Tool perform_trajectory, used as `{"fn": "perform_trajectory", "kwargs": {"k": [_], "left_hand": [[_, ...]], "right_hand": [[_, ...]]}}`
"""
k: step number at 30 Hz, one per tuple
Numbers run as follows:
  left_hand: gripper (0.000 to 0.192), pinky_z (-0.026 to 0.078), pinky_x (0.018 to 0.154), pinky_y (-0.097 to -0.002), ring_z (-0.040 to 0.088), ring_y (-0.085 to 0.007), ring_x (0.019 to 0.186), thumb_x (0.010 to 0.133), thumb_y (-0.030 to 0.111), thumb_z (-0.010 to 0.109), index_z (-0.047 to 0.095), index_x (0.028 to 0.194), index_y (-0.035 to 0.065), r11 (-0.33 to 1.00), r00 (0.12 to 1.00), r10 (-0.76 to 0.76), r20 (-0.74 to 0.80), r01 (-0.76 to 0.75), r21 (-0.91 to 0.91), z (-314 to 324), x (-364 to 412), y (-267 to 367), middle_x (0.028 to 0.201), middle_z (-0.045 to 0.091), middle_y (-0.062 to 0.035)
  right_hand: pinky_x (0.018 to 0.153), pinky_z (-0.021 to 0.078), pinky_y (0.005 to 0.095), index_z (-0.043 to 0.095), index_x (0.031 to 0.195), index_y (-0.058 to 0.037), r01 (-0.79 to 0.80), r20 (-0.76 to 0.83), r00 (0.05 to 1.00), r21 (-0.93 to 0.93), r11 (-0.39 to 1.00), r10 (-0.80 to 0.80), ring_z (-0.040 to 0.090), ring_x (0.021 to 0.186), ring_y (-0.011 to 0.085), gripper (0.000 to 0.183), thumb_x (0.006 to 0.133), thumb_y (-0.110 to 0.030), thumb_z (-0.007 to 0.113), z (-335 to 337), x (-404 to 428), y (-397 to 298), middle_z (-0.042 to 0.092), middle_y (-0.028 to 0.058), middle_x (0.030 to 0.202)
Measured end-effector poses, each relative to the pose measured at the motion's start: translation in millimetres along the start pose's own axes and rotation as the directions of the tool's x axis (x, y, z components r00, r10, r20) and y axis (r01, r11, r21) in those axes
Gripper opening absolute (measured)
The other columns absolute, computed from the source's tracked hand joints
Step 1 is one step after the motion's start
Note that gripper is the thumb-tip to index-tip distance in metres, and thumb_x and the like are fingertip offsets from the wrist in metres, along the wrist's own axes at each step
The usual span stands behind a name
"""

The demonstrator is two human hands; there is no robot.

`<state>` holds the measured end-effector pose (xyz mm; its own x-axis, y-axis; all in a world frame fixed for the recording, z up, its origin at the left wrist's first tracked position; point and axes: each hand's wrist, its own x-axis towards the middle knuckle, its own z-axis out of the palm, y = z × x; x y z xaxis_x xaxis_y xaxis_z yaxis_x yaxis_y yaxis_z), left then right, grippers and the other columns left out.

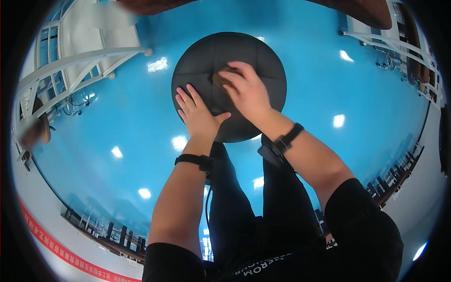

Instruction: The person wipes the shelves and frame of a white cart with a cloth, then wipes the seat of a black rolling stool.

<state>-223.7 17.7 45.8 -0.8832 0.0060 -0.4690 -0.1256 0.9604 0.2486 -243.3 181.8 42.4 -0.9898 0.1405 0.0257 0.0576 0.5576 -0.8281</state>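
Note:
A round black padded stool seat [197, 60] with stitched seams lies before me. My left hand [197, 112] rests palm down on its left part, fingers and thumb spread, holding nothing. Over the middle of the seat, my right hand [246, 88] has its fingers curled on a small brown object [220, 78], perhaps a cloth or sponge, which touches the seat or is just above it. The fingers hide much of this object, and its kind is unclear. Black straps with small devices are on both wrists.
White metal-framed beds [70, 68] or racks stand at the upper left and upper right [391, 40]. Dark brown furniture edges [366, 14] show at the top. Long shelves or tables [401, 187] run along the walls. Below the stool are my legs and a glossy blue floor [141, 116].

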Motion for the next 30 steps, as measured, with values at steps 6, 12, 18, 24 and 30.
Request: {"fn": "perform_trajectory", "kwargs": {"k": [6,12,18,24,30], "left_hand": [[0.15,0.019,0.125,-0.0569,0.002,-0.045,0.158,0.062,0.053,0.094,-0.004,0.164,0.0046,0.995,0.993,-0.093,0.072,0.09,0.038,15,6,2,0.17,-0.004,-0.0293],[0.147,0.02,0.125,-0.0562,0.004,-0.0448,0.158,0.064,0.052,0.093,-0.004,0.165,0.0059,0.993,0.989,-0.104,0.107,0.098,0.064,8,10,5,0.17,-0.003,-0.0274],[0.147,0.022,0.125,-0.0555,0.006,-0.044,0.158,0.064,0.052,0.092,-0.004,0.165,0.0059,0.99,0.988,-0.093,0.123,0.079,0.114,6,15,4,0.171,-0.004,-0.0269],[0.147,0.021,0.126,-0.0545,0.006,-0.0428,0.159,0.064,0.052,0.092,-0.005,0.165,0.0064,0.987,0.984,-0.115,0.135,0.098,0.13,7,16,9,0.171,-0.004,-0.0256],[0.148,0.02,0.126,-0.0538,0.005,-0.0422,0.159,0.064,0.052,0.092,-0.006,0.165,0.0064,0.983,0.982,-0.124,0.143,0.102,0.155,4,14,6,0.171,-0.004,-0.0249]], "right_hand": [[0.094,0.0527,0.04,0.075,0.111,-0.0158,0.486,0.303,0.863,-0.28,0.828,-0.404,0.063,0.111,0.0285,0.027,0.084,-0.014,0.072,32,36,30,0.063,0.0064,0.122],[0.083,0.0542,0.0462,0.073,0.099,-0.0133,0.08,-0.206,0.957,-0.494,0.865,-0.206,0.063,0.091,0.035,0.013,0.088,-0.011,0.065,-17,78,88,0.063,0.0138,0.101],[0.083,0.0535,0.0477,0.074,0.1,-0.0124,0.065,-0.149,0.981,-0.339,0.939,-0.122,0.064,0.096,0.0361,0.014,0.09,-0.023,0.071,-23,83,82,0.063,0.0147,0.102],[0.083,0.0461,0.0444,0.061,0.125,-0.0076,0.251,0.172,0.966,-0.433,0.865,-0.194,0.057,0.1,0.033,0.041,0.087,-0.019,0.07,5,1,43,0.056,0.0139,0.111],[0.08,0.0478,0.0407,0.065,0.112,-0.0088,0.386,0.611,0.762,-0.164,0.908,-0.213,0.059,0.091,0.0297,0.029,0.084,-0.012,0.069,-46,-69,47,0.055,0.0121,0.099]]}}
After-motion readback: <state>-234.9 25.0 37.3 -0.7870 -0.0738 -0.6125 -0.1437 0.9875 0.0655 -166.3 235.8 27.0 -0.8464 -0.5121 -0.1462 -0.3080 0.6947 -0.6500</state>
